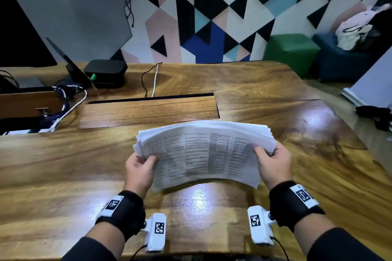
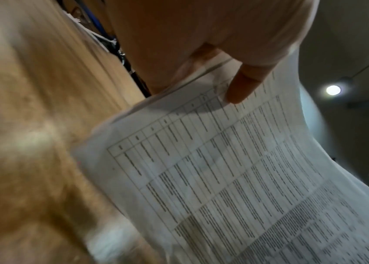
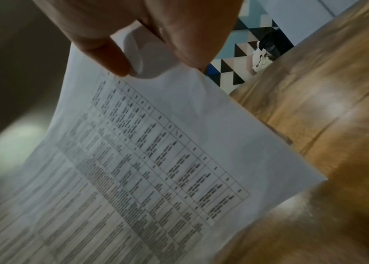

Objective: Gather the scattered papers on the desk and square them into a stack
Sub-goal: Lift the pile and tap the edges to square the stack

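Observation:
A bundle of white papers (image 1: pixel 203 152) printed with tables is held above the wooden desk (image 1: pixel 63 176), bowed upward in the middle. My left hand (image 1: pixel 140 167) grips its left edge, thumb on top. My right hand (image 1: pixel 273 163) grips the right edge the same way. The sheet edges at the top are fanned and uneven. In the left wrist view the thumb (image 2: pixel 244 85) presses on the top sheet of the papers (image 2: pixel 224 178). In the right wrist view thumb and fingers (image 3: pixel 111 57) pinch the papers (image 3: pixel 145 151) near a corner.
A black box (image 1: pixel 105 73), a tilted dark device and cables (image 1: pixel 70 104) sit at the desk's far left. A hatch panel (image 1: pixel 148 110) lies in the desk's middle. A green cube seat (image 1: pixel 290 51) and blue seat stand beyond the far right corner.

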`<state>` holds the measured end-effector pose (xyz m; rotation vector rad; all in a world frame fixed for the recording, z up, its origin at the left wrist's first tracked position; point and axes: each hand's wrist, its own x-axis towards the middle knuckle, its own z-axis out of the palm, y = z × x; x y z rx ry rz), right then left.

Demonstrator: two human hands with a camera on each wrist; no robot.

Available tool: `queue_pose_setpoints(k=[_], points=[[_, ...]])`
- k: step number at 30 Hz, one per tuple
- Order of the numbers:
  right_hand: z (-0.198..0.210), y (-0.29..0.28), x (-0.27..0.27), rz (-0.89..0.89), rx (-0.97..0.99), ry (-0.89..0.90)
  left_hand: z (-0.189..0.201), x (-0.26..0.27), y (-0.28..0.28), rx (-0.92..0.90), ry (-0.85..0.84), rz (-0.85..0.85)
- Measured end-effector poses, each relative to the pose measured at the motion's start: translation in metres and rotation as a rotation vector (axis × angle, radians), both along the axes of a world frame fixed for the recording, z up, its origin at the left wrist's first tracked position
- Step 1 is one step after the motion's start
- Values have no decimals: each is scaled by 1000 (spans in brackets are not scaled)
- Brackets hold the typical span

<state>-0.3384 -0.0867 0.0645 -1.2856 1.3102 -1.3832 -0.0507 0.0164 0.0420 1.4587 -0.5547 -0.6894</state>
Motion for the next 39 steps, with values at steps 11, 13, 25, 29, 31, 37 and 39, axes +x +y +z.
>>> queue_pose_setpoints(k=[11, 13, 25, 29, 31, 37, 39], points=[[2, 1, 5, 63, -23, -79, -3, -1, -5, -94, -50, 84], [1, -4, 1, 45, -8, -68, -4, 4, -4, -93, -63, 91], [-2, -2, 11, 24, 44, -72, -5, 3, -3, -109, -107, 134], [-12, 3, 21, 11, 104, -42, -11, -4, -5, -36, -80, 164], [-10, -1, 23, -13, 121, -49, -6, -4, -8, -36, -60, 172], [-17, 1, 18, -16, 196, -48, -9, -4, -6, 18, -25, 179], [-29, 7, 19, 12, 317, -27, -17, -9, -1, 80, 42, 171]])
